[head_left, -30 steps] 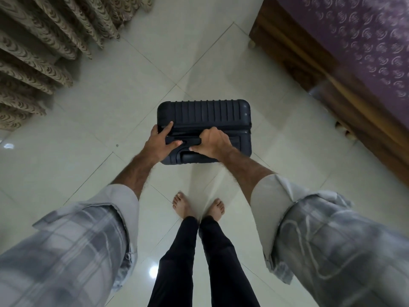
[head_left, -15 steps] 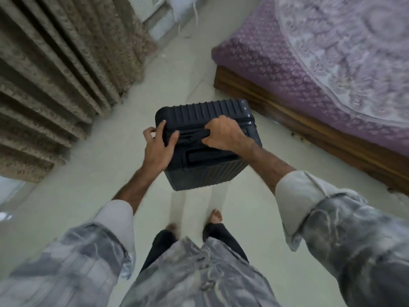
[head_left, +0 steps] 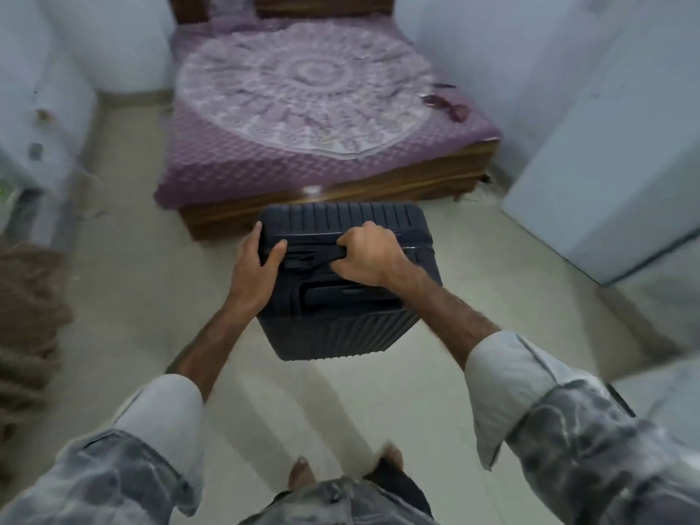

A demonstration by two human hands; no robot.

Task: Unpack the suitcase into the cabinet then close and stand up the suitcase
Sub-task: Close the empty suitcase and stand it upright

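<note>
A pale tiled floor [head_left: 125, 297] runs up to a low wooden bed [head_left: 303, 119] with a purple patterned cover, and brown curtain folds [head_left: 26, 308] hang at the far left edge. Further right stands a tall white unit [head_left: 606, 183]; whether it is the cabinet, I cannot tell.

In the middle, in front of the bed's foot, the dark ribbed suitcase [head_left: 341, 327] is closed, its top end turned up toward the person. I cannot tell whether it rests on the floor or hangs just off it.

The left hand [head_left: 253, 274] clasps the case's upper left corner, fingers wrapped over the edge and thumb pressed on the top face. The right hand [head_left: 373, 255] is clenched round the carry handle at the top, so the case's body lies below both sets of fingers.

Judging by the shut shell, no unpacking shows yet: the case likely needs laying flat and opening, then emptying, closing and standing up.
</note>
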